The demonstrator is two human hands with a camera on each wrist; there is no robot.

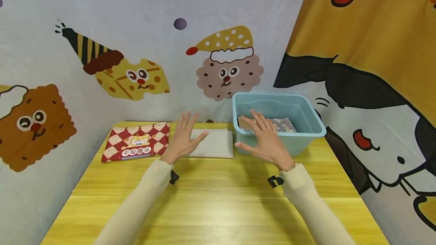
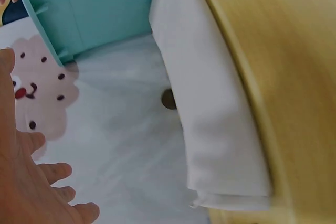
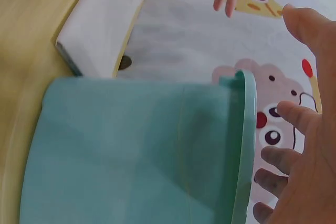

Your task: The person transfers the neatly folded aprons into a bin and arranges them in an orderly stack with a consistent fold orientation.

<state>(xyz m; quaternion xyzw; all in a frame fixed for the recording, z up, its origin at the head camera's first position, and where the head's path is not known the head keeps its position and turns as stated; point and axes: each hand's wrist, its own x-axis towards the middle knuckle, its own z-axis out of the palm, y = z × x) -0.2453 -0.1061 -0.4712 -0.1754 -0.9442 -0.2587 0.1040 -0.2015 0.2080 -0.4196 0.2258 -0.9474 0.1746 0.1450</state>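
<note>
My left hand (image 1: 184, 139) hovers with spread fingers between a red-and-cream checkered pouch (image 1: 136, 141) and a folded white cloth (image 1: 216, 144). In the left wrist view that hand (image 2: 37, 177) is apart from the white cloth (image 2: 210, 108) and holds nothing. The right hand (image 1: 265, 139) hangs with fingers spread in front of a light blue plastic bin (image 1: 306, 133), covering part of its near rim. In the right wrist view the right hand (image 3: 310, 145) is beside the bin's rim (image 3: 247, 145). Inside the bin lies a flower-patterned item (image 1: 282, 125) with a brown piece (image 1: 243, 123) next to it.
The yellow wooden table (image 1: 211, 203) reaches back to a white curtain (image 1: 136, 14) printed with cartoon biscuits and cheese. On the right hangs an orange curtain part (image 1: 391, 37). A small black device (image 1: 276, 181) is worn on the right wrist, another (image 1: 174, 177) on the left.
</note>
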